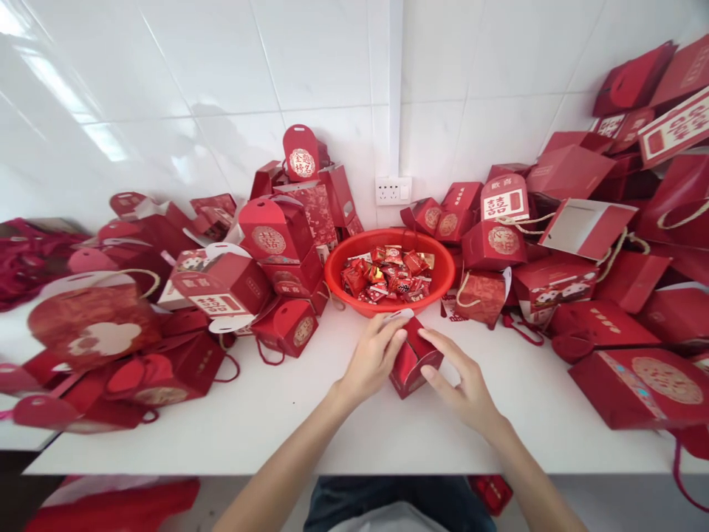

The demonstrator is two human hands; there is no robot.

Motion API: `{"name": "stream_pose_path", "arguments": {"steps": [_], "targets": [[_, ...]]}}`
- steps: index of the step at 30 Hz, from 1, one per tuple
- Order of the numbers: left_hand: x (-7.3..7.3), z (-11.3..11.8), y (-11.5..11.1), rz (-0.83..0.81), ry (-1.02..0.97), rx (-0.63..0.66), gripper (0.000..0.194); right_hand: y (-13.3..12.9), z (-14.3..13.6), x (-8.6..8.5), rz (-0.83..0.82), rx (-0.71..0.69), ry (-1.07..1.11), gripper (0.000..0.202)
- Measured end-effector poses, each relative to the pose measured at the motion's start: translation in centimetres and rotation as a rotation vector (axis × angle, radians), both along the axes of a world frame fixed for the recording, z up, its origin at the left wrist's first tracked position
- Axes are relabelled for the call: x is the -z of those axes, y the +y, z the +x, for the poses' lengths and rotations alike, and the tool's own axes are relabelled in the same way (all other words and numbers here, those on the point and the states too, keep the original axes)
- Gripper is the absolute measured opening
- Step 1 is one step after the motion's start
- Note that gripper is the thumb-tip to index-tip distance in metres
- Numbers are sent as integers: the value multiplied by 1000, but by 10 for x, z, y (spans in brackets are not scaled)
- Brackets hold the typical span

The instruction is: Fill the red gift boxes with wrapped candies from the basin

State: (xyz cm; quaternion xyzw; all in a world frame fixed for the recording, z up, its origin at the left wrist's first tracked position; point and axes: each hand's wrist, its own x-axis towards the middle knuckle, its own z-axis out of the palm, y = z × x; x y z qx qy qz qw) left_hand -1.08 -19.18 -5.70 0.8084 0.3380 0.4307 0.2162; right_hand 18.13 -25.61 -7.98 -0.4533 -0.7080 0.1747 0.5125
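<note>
A small red gift box (408, 373) stands on the white table in front of me, its top partly open with a pale-edged flap at the far side. My left hand (377, 356) holds the left side and the flap, fingers bent over the upper edge. On the right side, my right hand (464, 375) grips the box between its thumb at the near corner and its fingers at the top edge. Just behind the box is a red plastic basin (331, 277) with many wrapped candies (388, 275) in it. The inside of the box is mostly hidden.
Red gift boxes (221, 284) are piled on the left, some with cord handles. More boxes (587, 288) are heaped on the right, up against the tiled wall (332, 59). A socket (393, 191) sits behind the basin. The table's front edge (221, 471) is near me.
</note>
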Motion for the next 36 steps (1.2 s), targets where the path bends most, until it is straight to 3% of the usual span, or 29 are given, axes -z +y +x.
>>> {"name": "stream_pose_path", "arguments": {"steps": [4,8,13,16,23,30,36], "targets": [[6,3,-4,-20,36,-11,40,-2,-3,-4,-104,8,123,29],[7,3,-6,-80,-47,-14,57,0,-7,-6,-149,28,232,25],[4,-2,-11,-131,-51,34,36,8,-16,-1,-128,162,303,29],[3,-6,-16,-160,-13,54,38,10,-19,3,-160,188,337,36],[2,-1,-35,-35,198,-132,50,8,-21,8,-269,187,328,41],[-12,-3,-37,39,390,-148,50,7,-19,12,-256,142,374,39],[-9,5,-40,40,497,-267,45,3,-19,13,-257,101,355,39]]}}
